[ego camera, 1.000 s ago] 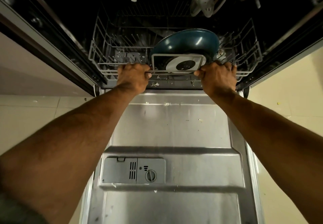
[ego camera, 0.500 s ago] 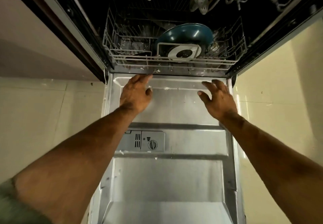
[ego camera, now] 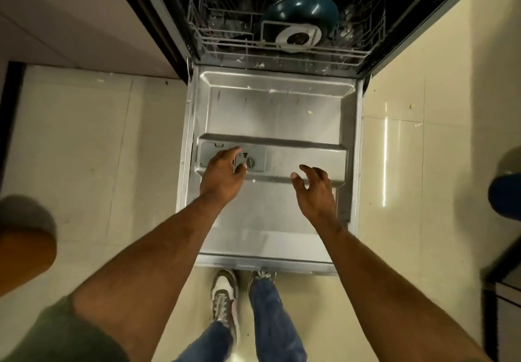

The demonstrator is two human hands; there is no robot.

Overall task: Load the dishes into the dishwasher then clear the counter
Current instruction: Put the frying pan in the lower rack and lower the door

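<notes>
- The dishwasher door (ego camera: 276, 220) is silver-grey steel, with small pale specks on it.
- The detergent box (ego camera: 255, 161) is darker grey.
- The lower rack (ego camera: 282, 51) is light grey wire.
- The bowl (ego camera: 303, 11) is dark teal; the plate (ego camera: 298, 38) in front is white with a dark middle.
- The floor (ego camera: 98, 150) is cream tile.
- The trousers (ego camera: 267, 313) are blue denim; the shoes (ego camera: 224, 296) seem white and grey.
- The sleeve (ego camera: 56, 336) is olive green.

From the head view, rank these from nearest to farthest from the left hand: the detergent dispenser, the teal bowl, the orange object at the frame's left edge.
1. Detergent dispenser, on the open door, just under the left hand.
2. Teal bowl, ahead and right, in the lower rack.
3. Orange object, far left on the floor side.
</notes>
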